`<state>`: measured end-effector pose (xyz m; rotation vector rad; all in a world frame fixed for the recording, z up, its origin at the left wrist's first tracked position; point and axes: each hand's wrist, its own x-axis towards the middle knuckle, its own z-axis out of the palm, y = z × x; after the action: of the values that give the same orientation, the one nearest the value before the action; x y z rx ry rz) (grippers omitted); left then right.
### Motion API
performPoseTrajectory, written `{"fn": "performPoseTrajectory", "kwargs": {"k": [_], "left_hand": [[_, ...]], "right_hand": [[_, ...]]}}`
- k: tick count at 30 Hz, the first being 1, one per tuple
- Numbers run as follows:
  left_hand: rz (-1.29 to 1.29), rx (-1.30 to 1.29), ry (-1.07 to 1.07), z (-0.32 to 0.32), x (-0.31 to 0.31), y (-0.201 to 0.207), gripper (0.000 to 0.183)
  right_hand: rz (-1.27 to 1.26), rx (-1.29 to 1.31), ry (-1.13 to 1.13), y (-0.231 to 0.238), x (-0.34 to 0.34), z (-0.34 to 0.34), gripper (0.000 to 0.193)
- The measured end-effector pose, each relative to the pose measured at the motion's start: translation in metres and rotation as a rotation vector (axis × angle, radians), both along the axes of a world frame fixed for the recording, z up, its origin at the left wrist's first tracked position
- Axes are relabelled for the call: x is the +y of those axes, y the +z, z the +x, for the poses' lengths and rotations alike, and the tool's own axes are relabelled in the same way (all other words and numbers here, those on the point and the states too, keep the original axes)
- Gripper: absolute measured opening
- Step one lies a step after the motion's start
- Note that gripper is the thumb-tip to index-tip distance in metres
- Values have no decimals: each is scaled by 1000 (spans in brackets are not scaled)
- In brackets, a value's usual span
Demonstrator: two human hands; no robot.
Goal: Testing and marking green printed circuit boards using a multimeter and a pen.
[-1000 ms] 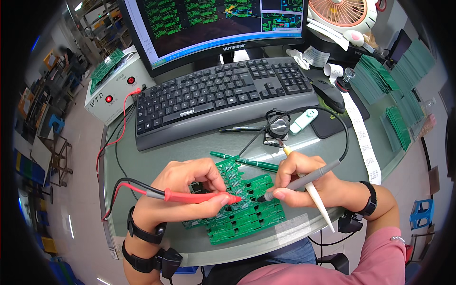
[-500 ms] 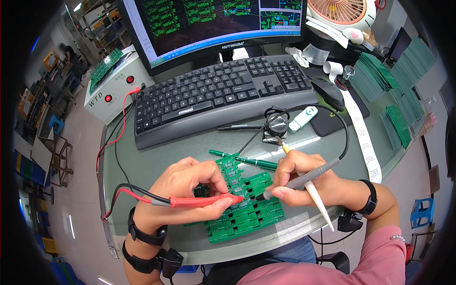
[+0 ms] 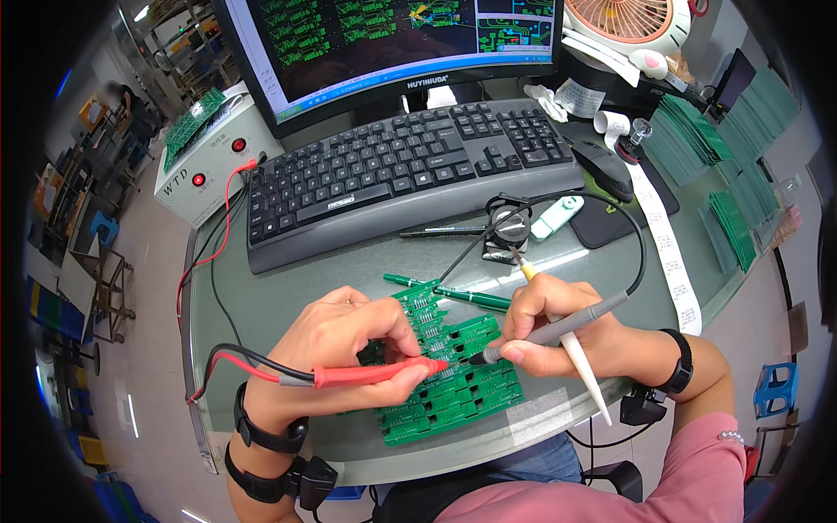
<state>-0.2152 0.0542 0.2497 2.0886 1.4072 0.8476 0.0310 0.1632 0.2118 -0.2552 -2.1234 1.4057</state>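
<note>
A green panel of printed circuit boards point(image 3: 453, 405) lies on the glass-topped table before me. My left hand point(image 3: 344, 344) is closed around a red test probe point(image 3: 370, 373), whose tip points down at the middle of the panel. From the right, my right hand point(image 3: 558, 327) grips a grey and black test probe point(image 3: 551, 331), its tip at the panel close to the red one. Tucked in that same hand is a slim white-handled tool point(image 3: 586, 379) with a yellow collar and a dark metal tip pointing up. Whether either probe tip touches the board is too small to tell.
Behind the panel lie a green pen point(image 3: 475, 298), a black keyboard point(image 3: 410, 174) and a monitor point(image 3: 392, 52) with a circuit layout. A white box point(image 3: 214, 166) with red buttons is at left. A mouse point(image 3: 603, 170), paper strip point(image 3: 667, 253) and stacked green boards point(image 3: 732, 231) are at right.
The black probe's tip has shifted slightly left, closer to the red one. Yellow lines now show on the monitor's layout. My left hand is nearly still.
</note>
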Motion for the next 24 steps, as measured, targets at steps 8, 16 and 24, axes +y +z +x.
{"fn": "performPoseTrajectory", "kwargs": {"k": [8,16,24], "left_hand": [[30,21,5,2,-2,2,19],[52,38,8,4,-3,3,18],[32,99,-17,2,0,5,19]], "right_hand": [[20,-9,9,2,0,1,24],[17,8,9,1,-2,1,24],[76,26,4,1,-3,0,23]]}}
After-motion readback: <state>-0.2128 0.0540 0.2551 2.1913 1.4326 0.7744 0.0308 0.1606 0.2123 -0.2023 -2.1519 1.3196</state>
